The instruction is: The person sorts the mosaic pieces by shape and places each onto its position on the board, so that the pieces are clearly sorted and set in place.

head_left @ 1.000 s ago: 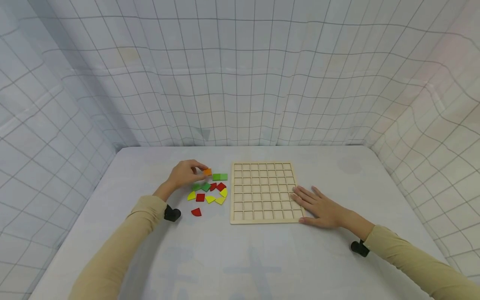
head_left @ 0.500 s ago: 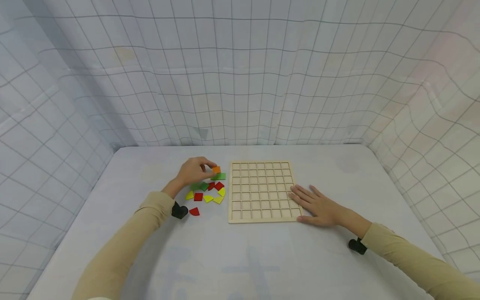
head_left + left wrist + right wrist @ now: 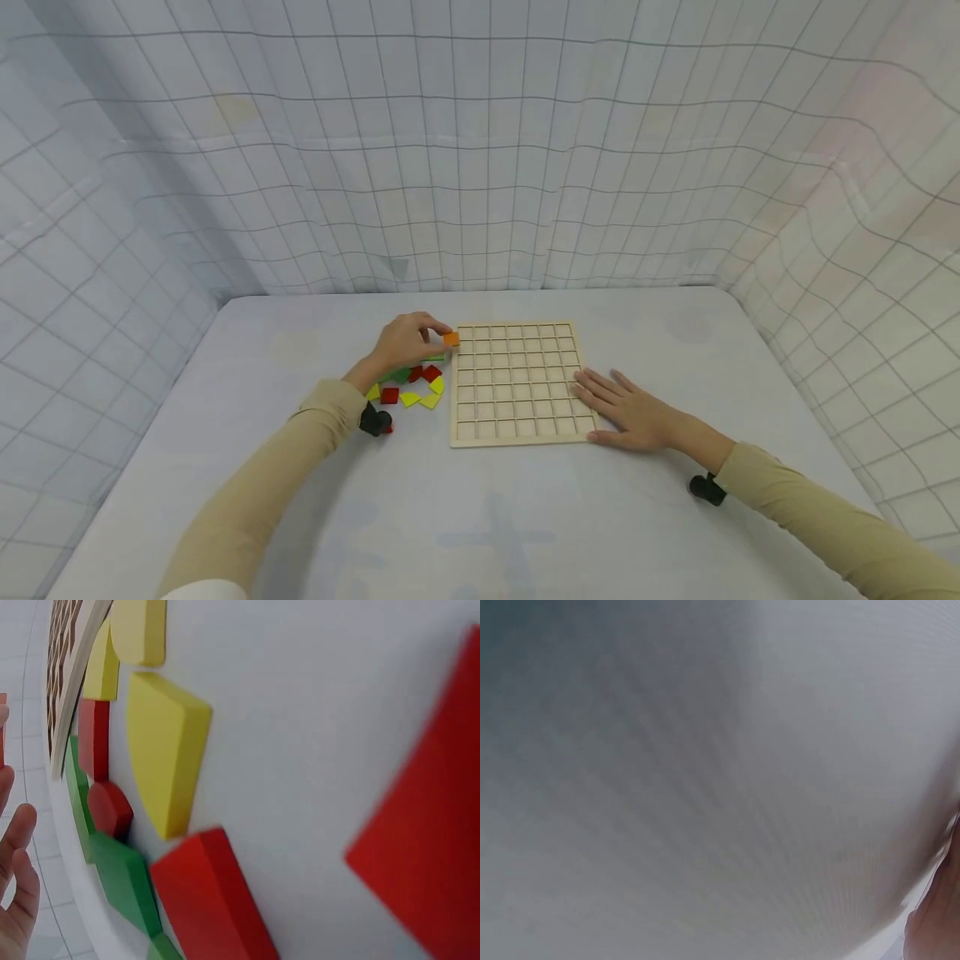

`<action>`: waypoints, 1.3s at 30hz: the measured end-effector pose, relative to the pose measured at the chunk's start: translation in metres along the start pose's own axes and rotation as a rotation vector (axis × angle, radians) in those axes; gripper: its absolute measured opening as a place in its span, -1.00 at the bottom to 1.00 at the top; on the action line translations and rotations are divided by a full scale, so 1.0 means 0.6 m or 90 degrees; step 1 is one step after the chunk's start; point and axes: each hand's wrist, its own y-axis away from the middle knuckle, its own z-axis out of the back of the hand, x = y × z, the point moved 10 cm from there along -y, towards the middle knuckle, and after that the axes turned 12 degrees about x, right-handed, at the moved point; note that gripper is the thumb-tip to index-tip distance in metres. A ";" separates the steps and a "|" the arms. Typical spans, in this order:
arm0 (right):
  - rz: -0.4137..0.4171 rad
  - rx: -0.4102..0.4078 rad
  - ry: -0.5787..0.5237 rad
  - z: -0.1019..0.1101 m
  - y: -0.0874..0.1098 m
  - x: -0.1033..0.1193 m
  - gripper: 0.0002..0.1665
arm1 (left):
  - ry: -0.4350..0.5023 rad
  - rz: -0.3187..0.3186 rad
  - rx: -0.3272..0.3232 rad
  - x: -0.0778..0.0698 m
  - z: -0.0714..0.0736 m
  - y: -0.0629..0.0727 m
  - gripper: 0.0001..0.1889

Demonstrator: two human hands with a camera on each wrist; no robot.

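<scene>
In the head view my left hand point(image 3: 405, 340) pinches an orange square tile point(image 3: 452, 339) between thumb and fingers, at the far left corner of a wooden grid board point(image 3: 513, 444). Whether the tile touches the board, I cannot tell. In the left wrist view only a sliver of that tile point(image 3: 1, 742) shows, at the left border beside the fingers. My right hand point(image 3: 633, 414) lies flat with spread fingers, its fingertips on the board's right edge. In the right wrist view just a bit of that hand point(image 3: 937, 922) appears at the lower right.
Left of the board lie loose tiles: a red square point(image 3: 389, 396), a yellow piece point(image 3: 409, 400), a green tile point(image 3: 124, 881) and several others. My left forearm and wrist camera point(image 3: 375, 419) partly cover a red piece. A white grid-patterned curtain point(image 3: 480, 167) stands behind the white table point(image 3: 480, 517).
My left hand has carried the orange tile rightward, past the light green tiles, to the board's far left corner. The right hand stays in place on the board's edge.
</scene>
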 end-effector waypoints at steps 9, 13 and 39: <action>0.011 -0.005 0.004 0.009 0.001 0.008 -0.07 | 0.009 -0.040 -0.007 -0.018 -0.017 -0.019 -0.67; 0.008 0.001 0.004 0.010 0.002 0.009 -0.07 | 0.012 -0.041 -0.005 -0.027 -0.023 -0.026 -0.66; 0.011 -0.011 0.022 0.009 0.004 0.007 -0.07 | -0.004 -0.057 -0.033 -0.095 -0.063 -0.093 -0.68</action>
